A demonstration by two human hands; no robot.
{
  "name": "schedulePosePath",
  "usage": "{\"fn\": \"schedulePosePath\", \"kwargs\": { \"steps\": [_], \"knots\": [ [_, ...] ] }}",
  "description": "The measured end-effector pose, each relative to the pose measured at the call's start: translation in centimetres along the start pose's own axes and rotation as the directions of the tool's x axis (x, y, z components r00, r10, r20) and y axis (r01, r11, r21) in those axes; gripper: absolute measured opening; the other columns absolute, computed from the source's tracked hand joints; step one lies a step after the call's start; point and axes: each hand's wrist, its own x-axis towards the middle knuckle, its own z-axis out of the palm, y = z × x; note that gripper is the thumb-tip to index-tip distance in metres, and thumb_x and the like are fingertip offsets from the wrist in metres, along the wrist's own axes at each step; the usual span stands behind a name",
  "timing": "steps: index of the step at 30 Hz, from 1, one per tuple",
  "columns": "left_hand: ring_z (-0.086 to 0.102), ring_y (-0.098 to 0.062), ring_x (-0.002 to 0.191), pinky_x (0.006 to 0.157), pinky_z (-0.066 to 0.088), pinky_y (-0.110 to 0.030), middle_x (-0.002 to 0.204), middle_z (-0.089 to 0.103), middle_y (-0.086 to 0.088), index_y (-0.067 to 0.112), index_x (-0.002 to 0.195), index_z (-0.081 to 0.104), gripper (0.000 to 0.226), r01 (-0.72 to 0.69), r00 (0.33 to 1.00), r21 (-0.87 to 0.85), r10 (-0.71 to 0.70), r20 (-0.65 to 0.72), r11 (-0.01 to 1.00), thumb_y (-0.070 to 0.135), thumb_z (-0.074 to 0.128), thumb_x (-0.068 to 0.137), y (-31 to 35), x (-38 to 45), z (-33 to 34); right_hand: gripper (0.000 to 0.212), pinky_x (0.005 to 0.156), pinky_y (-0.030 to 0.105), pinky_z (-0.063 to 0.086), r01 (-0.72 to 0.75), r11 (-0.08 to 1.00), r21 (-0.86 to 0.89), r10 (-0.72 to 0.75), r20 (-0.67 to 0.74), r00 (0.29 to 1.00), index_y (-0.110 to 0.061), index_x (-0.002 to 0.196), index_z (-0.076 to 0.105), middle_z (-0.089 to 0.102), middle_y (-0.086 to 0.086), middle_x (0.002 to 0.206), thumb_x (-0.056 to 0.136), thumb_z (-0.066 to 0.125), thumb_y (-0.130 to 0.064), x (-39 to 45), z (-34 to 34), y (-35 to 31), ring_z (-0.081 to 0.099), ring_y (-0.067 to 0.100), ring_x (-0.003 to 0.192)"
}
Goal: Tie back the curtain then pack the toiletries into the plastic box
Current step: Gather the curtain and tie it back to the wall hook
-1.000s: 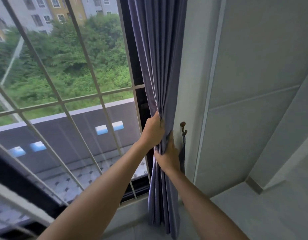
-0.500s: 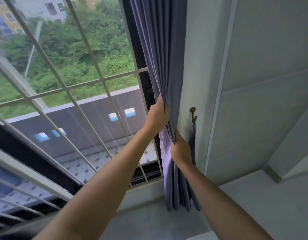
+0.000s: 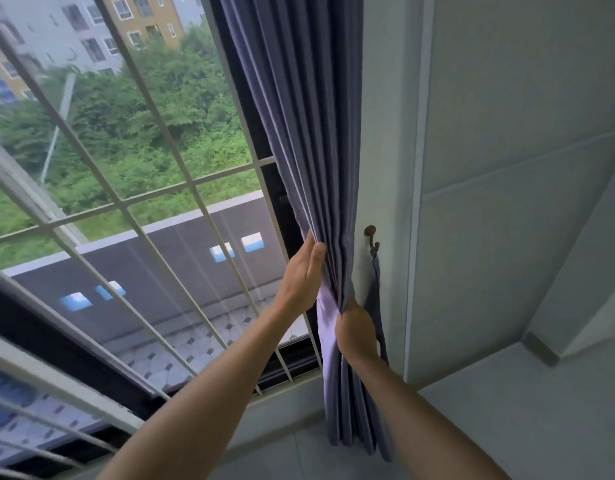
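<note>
A purple-blue curtain hangs gathered in folds at the right edge of the window, against the white wall. My left hand presses the curtain's left side, fingers flat along the folds. Lower down, my right hand clutches the bunched folds from the right. A brown wall hook sits just right of the curtain, and a matching fabric tieback hangs from it, partly behind my right hand. No toiletries or plastic box are in view.
White window bars cross the glass on the left, with trees and buildings outside. A white sill runs under the window. White wall panels fill the right side, with a ledge at the lower right.
My left hand has opened from a grip to a flat press on the folds. My right hand stays bunched on the curtain beside the hanging tieback. The view has shifted slightly.
</note>
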Motion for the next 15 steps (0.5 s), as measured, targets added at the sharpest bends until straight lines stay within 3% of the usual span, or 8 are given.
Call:
{"fn": "schedulePosePath", "kwargs": {
  "steps": [3, 5, 7, 9, 10, 12, 15],
  "knots": [
    [0.043, -0.021, 0.133, 0.109, 0.038, -0.047, 0.145, 0.046, -0.003, 0.021, 0.145, 0.037, 0.091, 0.106, 0.994, -0.064, -0.107, -0.019, 0.992, 0.081, 0.015, 0.081, -2.6, 0.1, 1.0, 0.034, 0.074, 0.014, 0.044, 0.028, 1.0, 0.013, -0.026, -0.116, 0.993, 0.004, 0.1, 0.067, 0.071, 0.017, 0.092, 0.096, 0.051, -0.026, 0.0, 0.0, -0.5, 0.071, 0.023, 0.085],
    [0.048, -0.021, 0.13, 0.107, 0.04, -0.048, 0.14, 0.052, -0.005, 0.023, 0.141, 0.043, 0.092, 0.177, 0.983, -0.158, -0.184, -0.031, 0.971, 0.085, 0.017, 0.078, -3.5, 0.3, 1.5, 0.034, 0.085, 0.016, 0.041, -0.012, 1.0, -0.019, 0.011, -0.044, 0.999, -0.002, 0.118, 0.06, 0.067, 0.012, 0.111, 0.101, 0.043, -0.027, 0.0, -0.3, -0.8, 0.065, 0.021, 0.103],
    [0.052, -0.017, 0.126, 0.107, 0.042, -0.045, 0.137, 0.054, -0.005, 0.026, 0.141, 0.043, 0.091, 0.23, 0.968, -0.261, -0.249, -0.04, 0.938, 0.085, 0.021, 0.077, -3.6, 0.5, 1.7, 0.029, 0.091, 0.031, 0.045, -0.075, 0.994, 0.076, 0.072, 0.044, 0.996, -0.008, 0.122, 0.055, 0.064, 0.013, 0.116, 0.102, 0.04, -0.02, 0.1, -0.4, -0.9, 0.06, 0.029, 0.107],
    [0.047, -0.01, 0.13, 0.111, 0.038, -0.038, 0.144, 0.047, 0.001, 0.032, 0.147, 0.03, 0.072, 0.244, 0.965, -0.274, -0.261, -0.028, 0.93, 0.072, 0.028, 0.087, -2.6, 0.4, 1.5, 0.026, 0.086, 0.04, 0.048, -0.08, 0.981, 0.175, 0.076, 0.032, 0.997, -0.007, 0.117, 0.055, 0.063, 0.015, 0.109, 0.1, 0.038, -0.016, 0.1, -0.6, -0.9, 0.06, 0.034, 0.102],
    [0.044, -0.005, 0.13, 0.11, 0.036, -0.03, 0.145, 0.044, 0.005, 0.033, 0.15, 0.02, 0.061, 0.231, 0.971, -0.238, -0.241, -0.013, 0.943, 0.058, 0.033, 0.095, -2.3, 0.4, 1.3, 0.025, 0.084, 0.039, 0.047, -0.074, 0.98, 0.185, 0.069, 0.033, 0.997, -0.006, 0.116, 0.055, 0.063, 0.015, 0.108, 0.1, 0.039, -0.016, 0.1, -0.7, -0.9, 0.06, 0.034, 0.101],
    [0.046, 0.002, 0.124, 0.101, 0.038, -0.018, 0.14, 0.048, 0.007, 0.027, 0.152, 0.008, 0.062, 0.23, 0.973, -0.235, -0.232, 0.022, 0.944, 0.03, 0.042, 0.1, -3.0, 0.5, 1.2, 0.025, 0.078, 0.031, 0.042, -0.078, 0.972, 0.222, 0.069, 0.048, 0.996, -0.004, 0.115, 0.057, 0.063, 0.013, 0.103, 0.1, 0.039, -0.015, 0.1, -0.8, -1.0, 0.06, 0.033, 0.099],
    [0.034, -0.019, 0.139, 0.113, 0.032, -0.036, 0.154, 0.028, -0.003, 0.02, 0.151, 0.011, 0.075, 0.265, 0.964, -0.248, -0.25, 0.09, 0.932, 0.025, 0.057, 0.092, -5.2, 0.4, 1.1, 0.027, 0.074, 0.018, 0.038, -0.112, 0.972, 0.206, 0.1, 0.068, 0.993, -0.002, 0.115, 0.06, 0.063, 0.005, 0.098, 0.101, 0.041, -0.016, 0.2, -1.1, -0.9, 0.061, 0.023, 0.095]
  ]
}}
